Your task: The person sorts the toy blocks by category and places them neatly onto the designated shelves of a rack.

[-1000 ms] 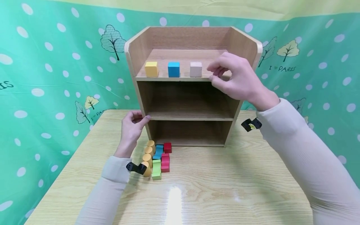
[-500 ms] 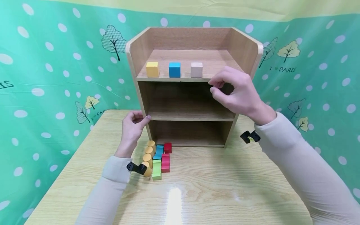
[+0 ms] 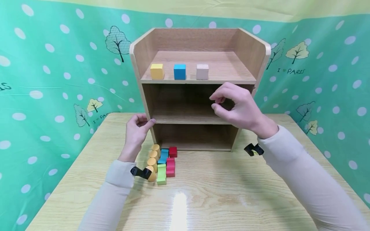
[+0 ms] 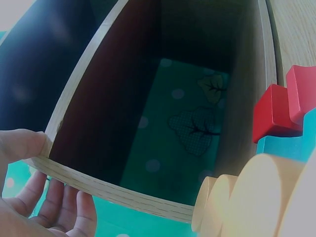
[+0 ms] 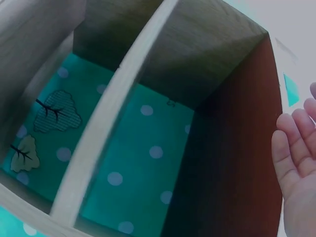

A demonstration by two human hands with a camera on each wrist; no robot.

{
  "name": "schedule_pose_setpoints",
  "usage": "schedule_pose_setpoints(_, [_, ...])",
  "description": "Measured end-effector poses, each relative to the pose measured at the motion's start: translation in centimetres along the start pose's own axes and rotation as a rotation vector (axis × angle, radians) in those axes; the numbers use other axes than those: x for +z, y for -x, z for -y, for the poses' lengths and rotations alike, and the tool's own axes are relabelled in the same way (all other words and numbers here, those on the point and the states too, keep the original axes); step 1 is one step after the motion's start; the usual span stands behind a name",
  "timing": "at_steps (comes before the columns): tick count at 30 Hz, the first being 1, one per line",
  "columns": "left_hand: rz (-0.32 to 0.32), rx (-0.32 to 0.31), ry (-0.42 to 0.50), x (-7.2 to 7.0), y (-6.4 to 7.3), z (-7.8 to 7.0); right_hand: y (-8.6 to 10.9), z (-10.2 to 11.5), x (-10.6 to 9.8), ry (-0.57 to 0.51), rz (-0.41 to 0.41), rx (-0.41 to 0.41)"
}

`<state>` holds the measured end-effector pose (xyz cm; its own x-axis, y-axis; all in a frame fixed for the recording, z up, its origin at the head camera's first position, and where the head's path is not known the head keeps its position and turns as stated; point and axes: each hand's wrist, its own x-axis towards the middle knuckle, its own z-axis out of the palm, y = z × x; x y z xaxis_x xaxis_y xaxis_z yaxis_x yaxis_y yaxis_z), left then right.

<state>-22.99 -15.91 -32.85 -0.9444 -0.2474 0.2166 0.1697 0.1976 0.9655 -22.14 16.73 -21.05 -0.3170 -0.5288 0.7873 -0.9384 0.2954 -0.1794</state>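
A three-tier wooden shelf stands on the table. Along the front of its top board sit a yellow cube, a blue cube and a pale grey cube, spaced apart. My left hand grips the shelf's left side panel, thumb on the front edge and fingers behind; the left wrist view shows this hand around the edge. In front of the middle compartment, my right hand hovers with nothing in its loosely curved fingers. The right wrist view has part of that hand at the right edge.
By the shelf's lower left corner, several yellow cylinders form a row. Next to them lie a blue curved block, a red cube, a pink curved block and a green one. A patterned curtain hangs behind the table.
My right hand has come down and away from the top board, from beside the pale grey cube to in front of the middle compartment. The left hand stays on the side panel.
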Motion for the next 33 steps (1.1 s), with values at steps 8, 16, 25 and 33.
schedule_pose_setpoints(8, [0.001,-0.011,-0.001,0.0,0.0,0.1,0.4,2.1,1.6,-0.049,-0.029,0.023])
schedule_pose_setpoints(16, [0.000,-0.002,-0.005,0.0,-0.1,0.1,1.0,2.6,3.3,-0.103,-0.040,0.025])
schedule_pose_setpoints(25, [0.002,0.000,-0.007,0.0,0.0,0.0,1.8,2.3,4.7,-0.112,0.004,0.092])
schedule_pose_setpoints(33, [-0.003,0.016,0.003,0.0,0.0,0.0,3.6,-0.4,6.9,-0.138,0.059,0.147])
